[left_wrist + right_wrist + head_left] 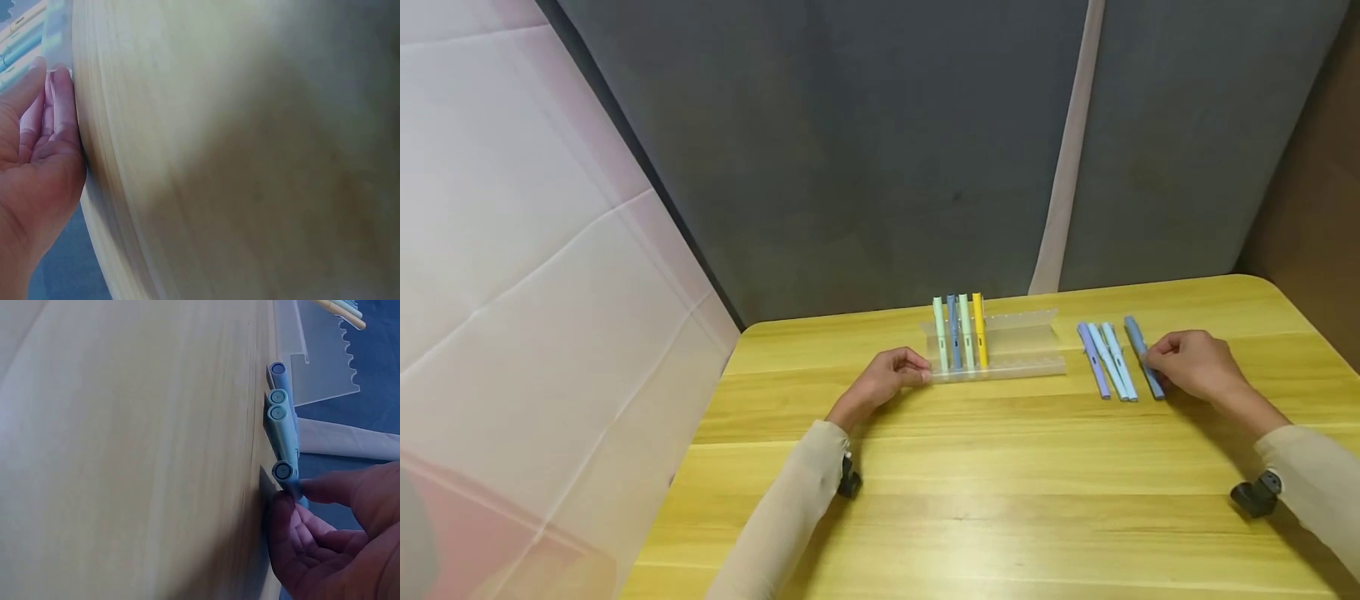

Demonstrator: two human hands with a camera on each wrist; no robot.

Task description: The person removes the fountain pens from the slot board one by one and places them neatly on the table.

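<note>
1. Four loose pens lie on the desk [1000, 467] right of a clear rack [1022, 350]; the right-most, a blue pen [1142, 354], is the one under the right hand [1191, 367]; the other three [1108, 360] lie side by side just left of it.
2. The blue pen's long axis runs away from the person, leaning slightly left at the far end; the hand comes at it from the right, fingers [325, 487] and thumb pinching the near half, the pen apparently still flat on the desk.
3. The left hand [887, 379] is well apart from that pen; its loosely curled fingers [59, 106] touch the rack's near left corner, gripping nothing that I can make out.
4. The rack holds four pens [961, 333] at its left end, leaning and parallel; its slots to the right stand free, between the two hands.
</note>
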